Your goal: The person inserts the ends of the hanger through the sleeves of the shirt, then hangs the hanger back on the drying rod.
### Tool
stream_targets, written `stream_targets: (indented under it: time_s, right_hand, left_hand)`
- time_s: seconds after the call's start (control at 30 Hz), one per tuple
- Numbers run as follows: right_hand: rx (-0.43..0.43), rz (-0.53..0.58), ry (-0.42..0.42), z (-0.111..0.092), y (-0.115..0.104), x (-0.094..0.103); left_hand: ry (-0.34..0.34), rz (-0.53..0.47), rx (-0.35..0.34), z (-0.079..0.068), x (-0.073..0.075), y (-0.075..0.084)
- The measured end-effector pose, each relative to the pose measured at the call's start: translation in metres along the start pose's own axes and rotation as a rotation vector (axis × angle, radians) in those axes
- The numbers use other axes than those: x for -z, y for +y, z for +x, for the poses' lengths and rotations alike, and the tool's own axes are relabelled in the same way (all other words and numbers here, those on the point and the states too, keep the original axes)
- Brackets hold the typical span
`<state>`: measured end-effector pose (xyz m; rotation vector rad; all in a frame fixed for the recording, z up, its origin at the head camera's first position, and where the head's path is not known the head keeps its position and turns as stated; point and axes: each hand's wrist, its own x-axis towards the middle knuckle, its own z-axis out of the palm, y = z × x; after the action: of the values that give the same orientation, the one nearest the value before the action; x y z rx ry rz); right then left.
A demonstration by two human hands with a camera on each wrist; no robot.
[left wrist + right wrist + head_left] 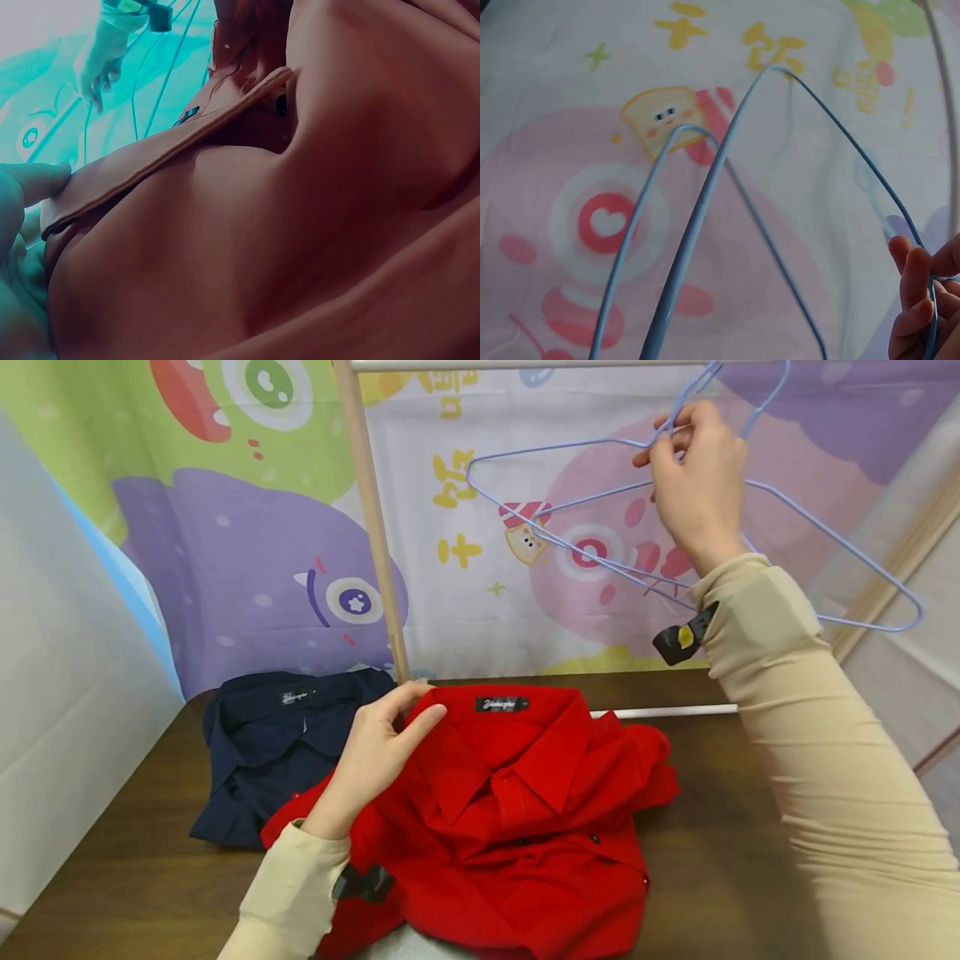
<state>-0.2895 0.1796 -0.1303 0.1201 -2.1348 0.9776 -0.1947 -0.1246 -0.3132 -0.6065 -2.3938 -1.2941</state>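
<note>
Nearest to me, my left hand [375,752] rests on the red shirt [517,827], thumb and fingers pinching the edge of its collar at the left side. The shirt lies folded on the brown table [750,860], collar up, its black neck label facing me; its lower edge runs out of the head view. In the left wrist view the cloth fills nearly everything and looks washed to a dull brown, so only my thumb tip [34,180] against the collar edge can be made out there.

Just left of the red shirt, and partly under it, lies a navy shirt [277,743], its right side hidden by my hand and the red cloth.

Behind them a wooden post [371,518] rises from the table, in front of a cartoon backdrop [247,527].

Farthest up, my right hand [701,485] grips the neck of the light blue wire hangers [570,547] hanging from a rail [525,364]. How many hangers overlap I cannot tell; their hooks are cut off at the top. The right wrist view catches only my curled fingertips [915,300] on the wire.
</note>
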Motion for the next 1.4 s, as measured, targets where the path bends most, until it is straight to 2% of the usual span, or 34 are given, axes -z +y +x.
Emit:
stream_targets:
  time_s: [0.17,0.4,0.53,0.87,1.0,1.23,1.4]
  right_hand:
    - [-0.023,0.219,0.033,-0.005,-0.008,0.006]
    - [-0.087,0.337,0.03,-0.02,-0.01,0.006]
    - [-0.119,0.486,0.032,-0.031,-0.006,0.003]
    - [-0.218,0.867,0.148,-0.062,0.014,0.005]
    - [-0.238,0.942,0.19,-0.074,0.022,0.007]
    - [-0.161,1.05,0.29,-0.096,0.032,0.009]
    - [-0.201,1.176,0.313,-0.113,0.036,0.012]
  left_hand:
    - [0.011,0.007,-0.001,0.0,0.002,0.001]
    - [0.015,0.012,0.007,0.0,0.004,0.001]
    - [0.023,0.012,0.012,-0.001,0.005,0.002]
    - [0.012,-0.012,0.014,-0.002,0.006,0.005]
    - [0.021,-0.024,0.011,-0.003,0.008,0.005]
    - [0.028,-0.053,0.016,-0.004,0.012,0.006]
    - [0.024,-0.073,0.038,-0.006,0.014,0.007]
